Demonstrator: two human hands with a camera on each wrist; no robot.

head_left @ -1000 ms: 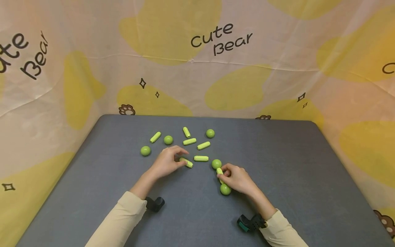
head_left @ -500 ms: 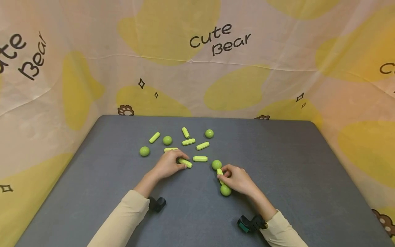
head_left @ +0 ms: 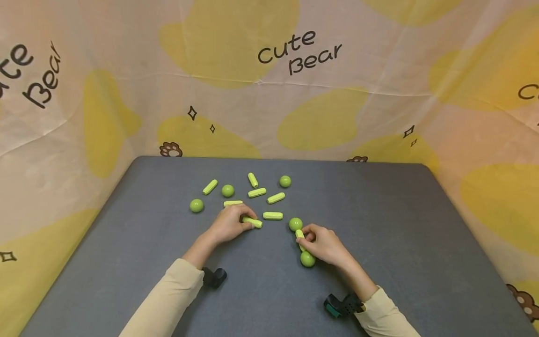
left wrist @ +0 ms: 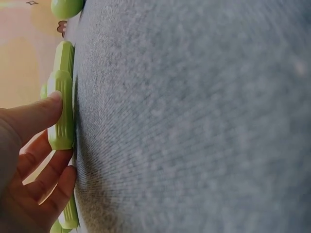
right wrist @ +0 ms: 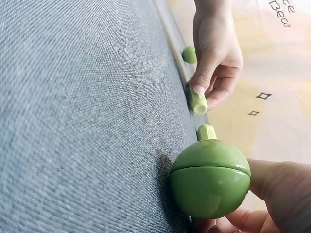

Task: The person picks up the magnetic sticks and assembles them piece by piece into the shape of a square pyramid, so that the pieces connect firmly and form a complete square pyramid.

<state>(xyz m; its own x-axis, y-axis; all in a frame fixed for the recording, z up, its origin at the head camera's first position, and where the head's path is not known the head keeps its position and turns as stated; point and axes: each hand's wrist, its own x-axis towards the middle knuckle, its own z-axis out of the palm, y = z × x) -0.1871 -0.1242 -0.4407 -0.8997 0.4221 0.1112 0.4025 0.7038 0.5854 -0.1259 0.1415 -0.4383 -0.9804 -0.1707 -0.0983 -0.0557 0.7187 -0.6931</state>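
Observation:
In the head view my left hand (head_left: pixel 229 224) pinches a light green ribbed rod (head_left: pixel 255 223) between thumb and fingers. The left wrist view shows this rod (left wrist: pixel 60 119) low beside the grey tabletop, thumb on its side. My right hand (head_left: pixel 326 242) holds another ribbed rod (head_left: pixel 300 234) by its middle. That rod spans two glossy green balls, a far ball (head_left: pixel 295 224) and a near ball (head_left: pixel 308 259), its ends right at them. The near ball (right wrist: pixel 210 179), with a seam round its middle, hides most of that rod in the right wrist view.
On the grey table (head_left: pixel 400 224) beyond my hands lie several loose rods, among them one rod (head_left: pixel 273 216) between the hands and another rod (head_left: pixel 233 203) partly behind my left hand. Three green balls, including a left ball (head_left: pixel 196 205) and a back ball (head_left: pixel 285 181), rest there too.
My left fingers have lowered and closed on the rod, and the hand has drawn slightly nearer me, uncovering a rod behind it. The right hand has stayed in place.

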